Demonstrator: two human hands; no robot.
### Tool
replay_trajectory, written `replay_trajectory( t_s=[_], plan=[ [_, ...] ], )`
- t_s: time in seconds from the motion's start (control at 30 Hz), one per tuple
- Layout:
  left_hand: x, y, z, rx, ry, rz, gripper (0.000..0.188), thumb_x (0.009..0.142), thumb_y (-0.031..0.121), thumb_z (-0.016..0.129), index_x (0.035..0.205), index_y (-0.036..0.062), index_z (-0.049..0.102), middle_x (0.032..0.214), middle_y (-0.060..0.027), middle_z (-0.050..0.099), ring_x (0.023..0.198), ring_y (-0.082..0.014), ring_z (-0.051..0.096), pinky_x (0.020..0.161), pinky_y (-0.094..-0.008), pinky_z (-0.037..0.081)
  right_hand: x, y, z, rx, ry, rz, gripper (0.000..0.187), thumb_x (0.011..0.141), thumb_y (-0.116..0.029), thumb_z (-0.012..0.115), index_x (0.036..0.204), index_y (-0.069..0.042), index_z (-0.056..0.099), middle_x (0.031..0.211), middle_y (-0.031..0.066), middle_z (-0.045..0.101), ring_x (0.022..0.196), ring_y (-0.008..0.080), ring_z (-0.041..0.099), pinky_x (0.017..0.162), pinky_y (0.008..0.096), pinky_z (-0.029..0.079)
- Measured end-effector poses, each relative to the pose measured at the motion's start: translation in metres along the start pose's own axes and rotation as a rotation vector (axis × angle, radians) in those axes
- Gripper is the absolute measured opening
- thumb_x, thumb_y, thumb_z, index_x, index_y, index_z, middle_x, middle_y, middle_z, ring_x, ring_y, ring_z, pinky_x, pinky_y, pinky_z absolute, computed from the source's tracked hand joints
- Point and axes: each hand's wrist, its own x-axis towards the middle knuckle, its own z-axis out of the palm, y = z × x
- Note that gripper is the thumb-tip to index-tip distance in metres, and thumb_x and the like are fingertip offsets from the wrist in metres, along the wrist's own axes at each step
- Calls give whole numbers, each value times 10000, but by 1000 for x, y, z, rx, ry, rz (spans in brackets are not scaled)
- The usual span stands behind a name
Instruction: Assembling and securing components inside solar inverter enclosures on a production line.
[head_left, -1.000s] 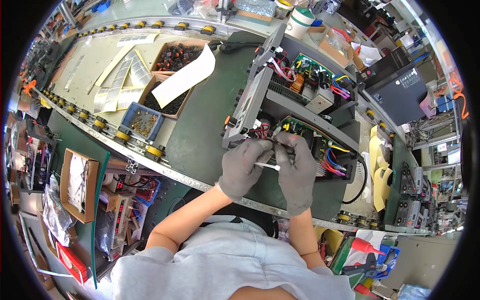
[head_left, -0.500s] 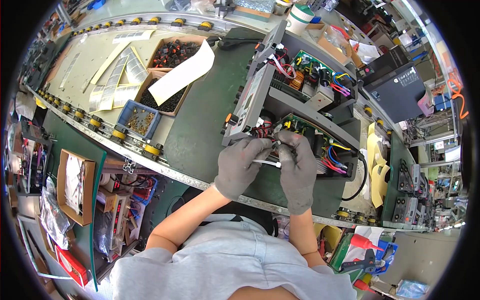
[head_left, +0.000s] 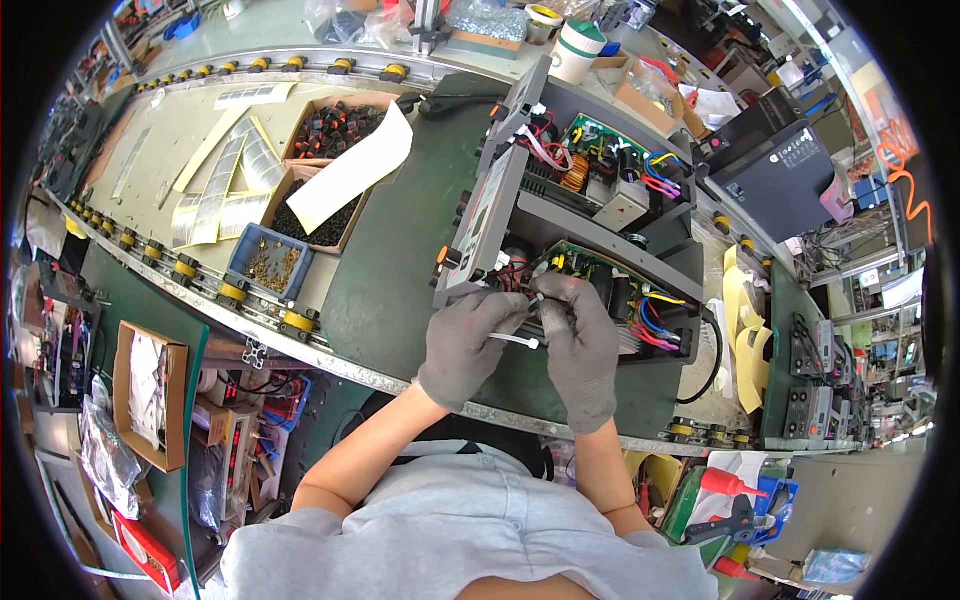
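Note:
My left hand, in a grey glove, is closed, with a white cable tie sticking out from its fingers toward the right. Beside it my right hand, also gloved in grey, has its thumb and fingers pinched together; what lies between them is hidden. Both sets of fingertips meet at red and black wires inside the nearer open grey device, just behind its front panel. A green circuit board and yellow, blue and red leads show in that housing, right of my fingers.
A second open device stands behind the first. To the left are a blue tray of small brass-coloured parts, cardboard boxes of black parts and label sheets. Yellow rollers line the bench edge. A black cable loops at right.
The whole view has shifted slightly, so the devices sit a little further left and lower. Both hands stay at the wires, and the cable tie still sticks out from my left hand.

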Motion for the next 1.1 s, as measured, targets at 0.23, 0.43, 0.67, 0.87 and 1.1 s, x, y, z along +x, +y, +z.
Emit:
replay_trajectory(
  t_s=[0.23, 0.43, 0.67, 0.87, 1.1],
  plan=[
    [3, -3, 0, -7, -14, -11, 149, 785, 129, 648, 933, 132, 634, 748, -76, 616, 707, -273, 607, 601, -377, 470, 4, -1, 1, -14, -42, 7, 163, 869, -11, 528, 1019, -6, 593, 895, 105, 646, 792, 153, 614, 716, 254, 474],
    [6, -7, 2, -68, -2, 21, 163, 773, 154, 681, 923, 114, 634, 753, -84, 626, 699, -279, 609, 629, -375, 469, 5, -1, -4, -31, -54, 39, 133, 841, -17, 599, 975, -11, 596, 845, 81, 652, 717, 123, 604, 627, 252, 477],
    [0, -13, 1, 12, 30, 181, 235, 729, 181, 723, 949, 132, 653, 811, -51, 647, 708, -241, 620, 668, -344, 480, -8, 10, -14, 3, -155, 47, 115, 774, 56, 584, 864, -11, 562, 788, 49, 602, 757, 136, 583, 698, 273, 472],
    [-14, -15, 3, 168, -10, 39, 339, 657, 90, 676, 983, 182, 662, 789, -16, 605, 732, -221, 610, 613, -340, 494, -27, 0, -21, 219, -279, -35, 63, 819, 19, 576, 802, -10, 522, 753, 38, 564, 706, 98, 508, 658, 242, 447],
    [1, 19, -19, 323, -159, -38, 296, 743, 121, 655, 1036, 151, 624, 806, -53, 593, 676, -262, 605, 599, -347, 492, -3, -30, -66, 123, -468, -56, 241, 822, -71, 644, 1050, -29, 579, 829, 98, 594, 740, 176, 594, 668, 314, 482]
  ],
)
